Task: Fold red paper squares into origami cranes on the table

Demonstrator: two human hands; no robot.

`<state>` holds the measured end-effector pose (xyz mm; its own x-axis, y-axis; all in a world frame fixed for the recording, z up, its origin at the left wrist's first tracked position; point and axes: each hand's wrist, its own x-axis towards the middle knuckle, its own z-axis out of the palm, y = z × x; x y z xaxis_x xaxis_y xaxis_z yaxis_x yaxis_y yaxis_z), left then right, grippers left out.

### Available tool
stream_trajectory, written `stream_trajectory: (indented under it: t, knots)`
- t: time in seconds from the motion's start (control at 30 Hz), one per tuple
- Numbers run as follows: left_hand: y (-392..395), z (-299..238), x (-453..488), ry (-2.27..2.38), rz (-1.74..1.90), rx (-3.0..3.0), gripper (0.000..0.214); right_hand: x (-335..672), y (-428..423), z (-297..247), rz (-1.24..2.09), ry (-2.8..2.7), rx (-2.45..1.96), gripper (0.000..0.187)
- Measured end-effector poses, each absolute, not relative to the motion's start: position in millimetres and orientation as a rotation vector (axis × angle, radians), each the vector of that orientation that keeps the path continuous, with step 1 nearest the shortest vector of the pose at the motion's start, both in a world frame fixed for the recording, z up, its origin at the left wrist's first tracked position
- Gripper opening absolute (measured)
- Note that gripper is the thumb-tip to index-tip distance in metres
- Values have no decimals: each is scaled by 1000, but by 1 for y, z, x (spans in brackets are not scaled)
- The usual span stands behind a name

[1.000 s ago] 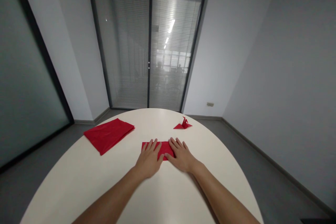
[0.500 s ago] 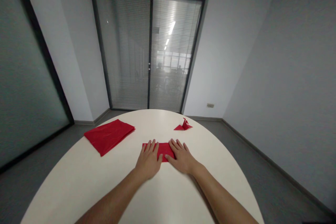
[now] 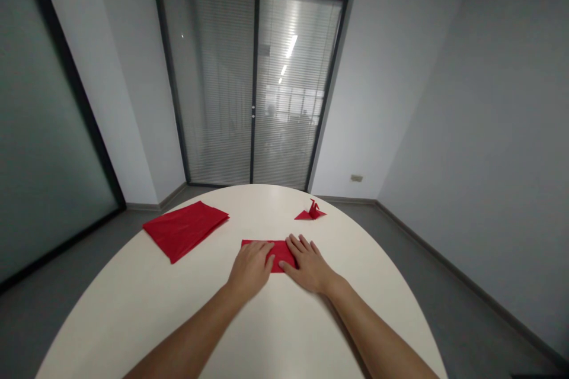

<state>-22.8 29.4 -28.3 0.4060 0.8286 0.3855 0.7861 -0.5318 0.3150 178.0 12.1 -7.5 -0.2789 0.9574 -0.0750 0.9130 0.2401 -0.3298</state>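
A folded red paper (image 3: 278,250) lies on the white oval table (image 3: 284,325) in front of me. My left hand (image 3: 249,267) rests on its left part, fingers curled and pressed together on the sheet. My right hand (image 3: 309,263) lies flat on its right part with the fingers stretched out and spread. Both forearms reach in from the bottom of the view.
A stack of red paper sheets (image 3: 184,228) lies at the left of the table. A small folded red paper crane (image 3: 312,211) stands near the far right edge. Glass doors with blinds (image 3: 253,83) close the room behind the table.
My left hand's fingers have drawn in from flat and spread to curled on the paper. My right hand has stayed where it was.
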Motion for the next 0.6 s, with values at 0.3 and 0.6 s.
stream_trajectory:
  t: [0.3, 0.6]
  knots:
    - [30, -31, -28, 1520, 733, 2530, 38, 184, 18, -4, 231, -2355, -1546, 58]
    - [33, -30, -31, 1461, 772, 2560, 35, 199, 16, 6, 331, -2473, -1215, 54]
